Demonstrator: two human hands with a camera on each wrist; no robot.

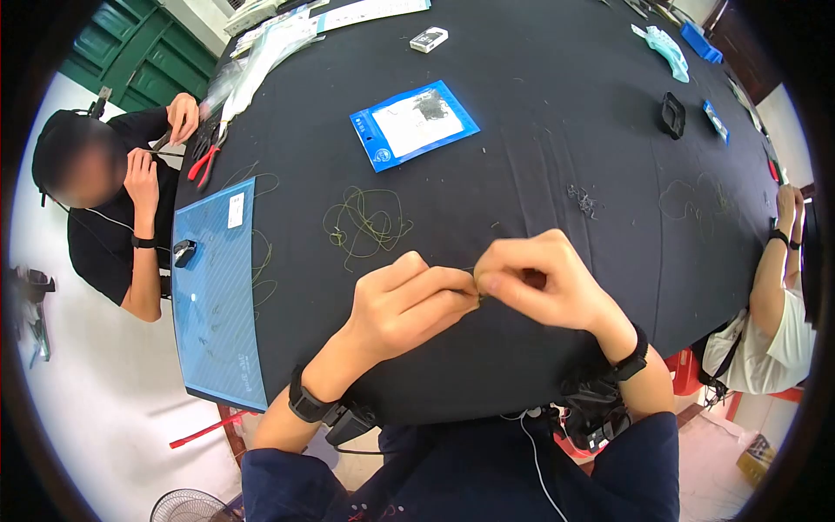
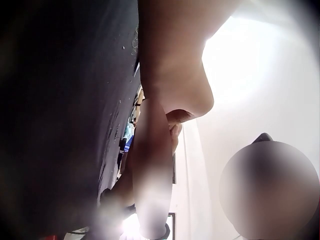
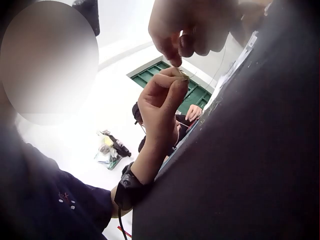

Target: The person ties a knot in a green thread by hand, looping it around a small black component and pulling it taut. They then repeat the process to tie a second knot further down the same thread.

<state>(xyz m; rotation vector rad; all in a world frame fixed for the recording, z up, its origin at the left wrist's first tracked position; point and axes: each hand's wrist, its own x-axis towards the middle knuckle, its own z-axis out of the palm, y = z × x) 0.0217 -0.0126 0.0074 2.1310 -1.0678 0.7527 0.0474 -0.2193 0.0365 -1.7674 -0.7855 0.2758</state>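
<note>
In the head view my left hand (image 1: 404, 304) and right hand (image 1: 552, 278) meet fingertip to fingertip over the near part of the table. Thumb and index finger of the left hand pinch a tiny bit of thin green cord (image 3: 184, 77), seen best in the right wrist view. My right hand's thumb and index finger pinch together at the same spot; its fingertips mostly hide what lies between them. Beyond the left hand a loose tangle of green cord (image 1: 337, 233) lies on the black cloth. The left wrist view shows mostly palm and fingers, dark and blurred.
A blue-and-white packet (image 1: 417, 126) lies ahead, a small white box (image 1: 429, 39) beyond it. At left are a blue translucent folder (image 1: 217, 304) with a black clip (image 1: 184, 252), and red-handled pliers (image 1: 203, 165). Dark scraps (image 1: 581, 202) lie right. People sit at both sides.
</note>
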